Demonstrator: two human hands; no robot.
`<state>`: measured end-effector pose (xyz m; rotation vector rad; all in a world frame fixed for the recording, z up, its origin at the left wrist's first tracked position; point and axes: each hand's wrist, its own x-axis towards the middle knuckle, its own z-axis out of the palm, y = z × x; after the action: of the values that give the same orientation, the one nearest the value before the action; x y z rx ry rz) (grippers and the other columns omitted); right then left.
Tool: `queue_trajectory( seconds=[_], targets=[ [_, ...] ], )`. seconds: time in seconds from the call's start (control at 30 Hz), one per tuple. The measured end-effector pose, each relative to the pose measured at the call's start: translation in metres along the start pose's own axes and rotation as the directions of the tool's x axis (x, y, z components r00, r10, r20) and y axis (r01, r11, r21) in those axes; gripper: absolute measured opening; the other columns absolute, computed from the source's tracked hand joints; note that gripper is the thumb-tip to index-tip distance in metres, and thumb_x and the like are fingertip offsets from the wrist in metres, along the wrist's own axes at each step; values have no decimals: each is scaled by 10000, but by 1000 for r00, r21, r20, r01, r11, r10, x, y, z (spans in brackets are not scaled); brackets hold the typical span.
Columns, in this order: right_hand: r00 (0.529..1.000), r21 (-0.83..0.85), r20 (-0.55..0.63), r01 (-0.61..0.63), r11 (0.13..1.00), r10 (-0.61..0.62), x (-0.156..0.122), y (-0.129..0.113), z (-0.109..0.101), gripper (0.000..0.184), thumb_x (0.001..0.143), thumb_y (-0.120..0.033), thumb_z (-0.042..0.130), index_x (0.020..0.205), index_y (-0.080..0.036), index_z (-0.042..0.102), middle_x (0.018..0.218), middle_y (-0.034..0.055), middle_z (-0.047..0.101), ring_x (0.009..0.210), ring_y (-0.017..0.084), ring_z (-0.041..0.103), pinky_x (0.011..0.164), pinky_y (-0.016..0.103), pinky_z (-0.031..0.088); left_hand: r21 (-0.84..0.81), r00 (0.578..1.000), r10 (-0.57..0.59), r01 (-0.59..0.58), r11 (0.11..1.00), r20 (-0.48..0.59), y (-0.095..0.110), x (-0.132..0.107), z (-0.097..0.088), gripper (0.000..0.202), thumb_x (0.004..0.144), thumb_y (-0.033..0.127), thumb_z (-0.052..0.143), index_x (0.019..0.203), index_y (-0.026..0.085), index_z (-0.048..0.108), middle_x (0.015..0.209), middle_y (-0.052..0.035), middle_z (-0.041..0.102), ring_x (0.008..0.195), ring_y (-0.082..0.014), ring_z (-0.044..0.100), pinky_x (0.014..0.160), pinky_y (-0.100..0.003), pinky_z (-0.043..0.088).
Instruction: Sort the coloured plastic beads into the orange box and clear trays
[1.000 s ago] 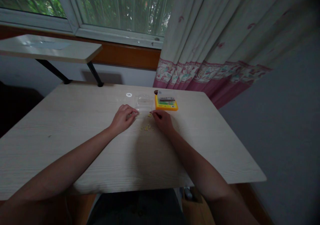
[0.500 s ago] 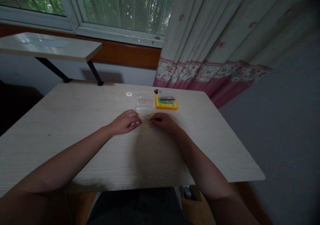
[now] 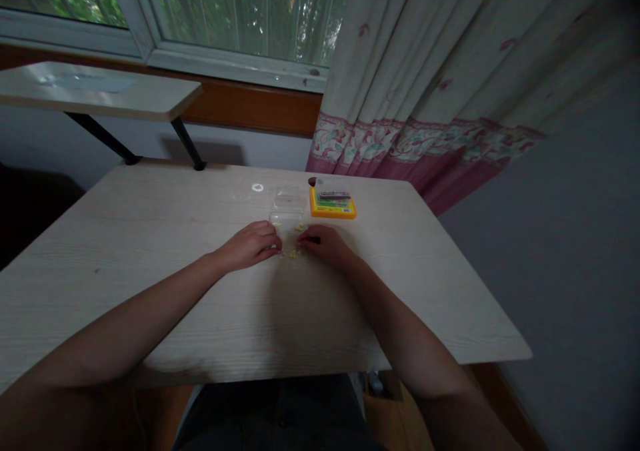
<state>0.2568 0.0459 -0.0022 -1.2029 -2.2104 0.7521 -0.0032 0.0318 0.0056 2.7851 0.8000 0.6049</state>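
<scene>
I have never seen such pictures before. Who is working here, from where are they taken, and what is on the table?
There is no machine here: a person works with two bare hands, and a camera worn on the head looks forward and down at them. The left hand and right hand are near small yellow pieces on the pale table. Just beyond is a clear plastic container, with a yellow box farther right. Whether the fingertips hold anything is too small to tell.
</scene>
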Motion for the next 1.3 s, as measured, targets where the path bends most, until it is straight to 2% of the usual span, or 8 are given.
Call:
queue_trajectory(
  seconds=[0.07,0.17,0.3,0.47,0.57,1.0,1.2,1.3],
  targets=[
    [993,140,-82,-71,988,83,3,4,2,165,813,-311,675,881,-190,763,814,26,717,736,149,612,708,266,447,5,1000,2,-2,1000,-12,0,1,0,202,972,298,501,946,185,666,908,-67,619,912,-203,549,834,-332,430],
    [936,297,-254,-166,941,245,10,7,7,252,813,-409,659,873,-186,759,798,29,731,746,173,644,722,291,480,-15,998,-15,14,1000,-68,0,4,0,212,975,308,495,935,180,660,874,-65,610,886,-199,545,814,-327,431],
    [885,274,-355,-210,938,302,15,2,14,214,808,-401,675,845,-211,768,833,33,754,803,202,678,776,322,496,-54,975,-101,92,994,-198,-5,9,1,198,964,321,512,929,183,650,846,-54,605,856,-194,534,818,-337,428],
    [898,224,-331,-224,948,290,15,-1,14,233,849,-409,641,893,-227,780,841,36,760,814,212,684,783,332,498,-107,902,-239,215,971,-359,-13,13,4,226,956,363,531,924,176,654,806,-46,597,824,-191,532,788,-335,421],
    [919,215,-298,-200,956,259,14,1,11,266,859,-421,629,914,-211,781,826,40,755,802,209,676,768,321,490,-132,881,-280,248,960,-381,-16,14,6,244,957,379,528,921,176,659,817,-47,613,828,-190,539,796,-338,419],
    [970,268,-169,-125,955,175,10,0,3,288,837,-422,614,910,-195,775,849,37,746,780,178,639,736,286,462,-154,866,-318,279,948,-385,-18,14,7,232,960,349,526,902,180,674,796,-46,615,810,-188,537,775,-332,421],
    [978,237,-133,-128,963,163,8,-3,-1,290,854,-422,602,899,-191,771,777,16,715,729,156,601,683,259,441,-157,881,-288,246,957,-375,-18,13,7,258,983,332,474,966,180,681,837,-58,628,846,-192,551,810,-347,433],
    [986,214,-88,-119,970,140,5,-2,-4,277,855,-414,612,892,-190,771,778,16,706,708,142,587,670,251,434,-153,914,-230,188,970,-334,-12,11,3,256,979,346,478,999,186,677,846,-60,624,852,-193,552,818,-352,436]
  ],
)
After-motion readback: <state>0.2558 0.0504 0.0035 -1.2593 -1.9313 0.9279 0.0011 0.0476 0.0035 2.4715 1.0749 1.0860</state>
